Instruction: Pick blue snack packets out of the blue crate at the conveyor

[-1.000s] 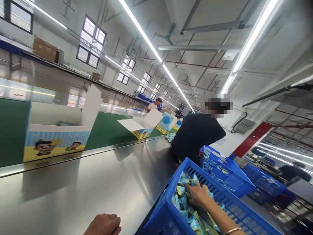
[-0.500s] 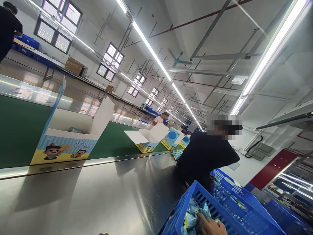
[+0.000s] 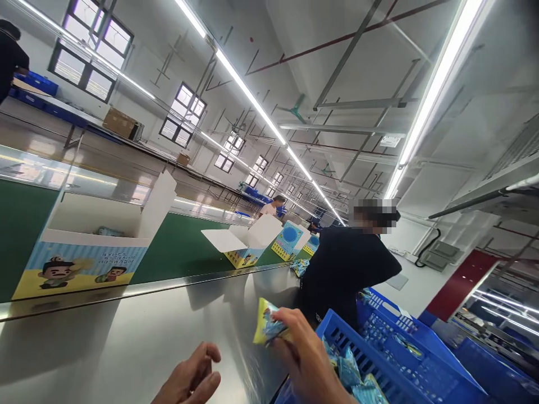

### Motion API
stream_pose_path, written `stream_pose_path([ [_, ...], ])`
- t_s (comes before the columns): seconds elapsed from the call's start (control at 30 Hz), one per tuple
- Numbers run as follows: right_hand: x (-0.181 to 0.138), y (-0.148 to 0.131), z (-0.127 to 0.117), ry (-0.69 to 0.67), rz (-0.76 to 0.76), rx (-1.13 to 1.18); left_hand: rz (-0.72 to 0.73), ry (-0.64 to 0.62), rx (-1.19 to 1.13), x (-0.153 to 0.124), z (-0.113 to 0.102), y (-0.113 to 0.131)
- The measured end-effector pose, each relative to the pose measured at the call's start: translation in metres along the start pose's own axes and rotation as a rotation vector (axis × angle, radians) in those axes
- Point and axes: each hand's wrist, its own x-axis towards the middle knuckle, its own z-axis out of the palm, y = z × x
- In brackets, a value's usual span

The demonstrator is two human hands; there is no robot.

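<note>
A yellow-and-blue foil packet point(image 3: 266, 322) is sticking out from the **right hand** point(image 3: 305, 350), whose grip is closed around one end of it, pinching it between thumb and fingers. The packet is hanging in the air over the stainless steel table point(image 3: 126, 342), just beside the near wall of a blue plastic crate point(image 3: 362, 365), where more foil packets point(image 3: 349, 367) are lying heaped. The **left hand** point(image 3: 189, 375) is hovering low over the table, its grip loosely open, fingers slightly curled and holding nothing.

Past the crate, a second blue crate point(image 3: 404, 359) is standing beside a co-worker in a dark shirt point(image 3: 345, 269), who is facing away along the table. A green conveyor belt point(image 3: 177, 247) is running alongside the table, carrying open white cartons with cartoon-printed panels. The nearest carton point(image 3: 80, 269) is holding a small packet point(image 3: 107, 230), and a loose cluster of packets point(image 3: 300, 267) is sitting on the belt's far stretch.
</note>
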Motion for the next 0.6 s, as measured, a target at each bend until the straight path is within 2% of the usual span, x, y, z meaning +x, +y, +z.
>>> stream_pose_path([
  [0.03, 0.011, -0.018, 0.011, 0.013, -0.12, 0.021, 0.036, 0.041, -0.156, -0.001, -0.008, 0.024],
  [0.1, 0.028, -0.044, 0.031, 0.055, -0.273, 0.035, 0.049, 0.053, -0.312, -0.004, -0.02, 0.066],
  [0.2, 0.046, -0.061, 0.054, 0.117, -0.327, 0.13, 0.023, 0.188, -0.28, -0.01, -0.032, 0.099],
  [0.3, 0.051, -0.062, 0.081, 0.151, -0.281, 0.272, -0.013, 0.286, -0.276, -0.011, -0.039, 0.103],
  [0.47, 0.03, -0.059, 0.124, 0.367, -0.236, 0.45, -0.06, 0.21, -0.304, -0.005, -0.041, 0.105],
  [0.53, 0.016, -0.058, 0.127, 0.361, -0.184, 0.476, -0.077, 0.212, -0.289, -0.004, -0.04, 0.11],
  [0.6, 0.003, -0.056, 0.121, 0.268, -0.031, 0.467, -0.051, 0.279, -0.278, -0.007, -0.043, 0.112],
])
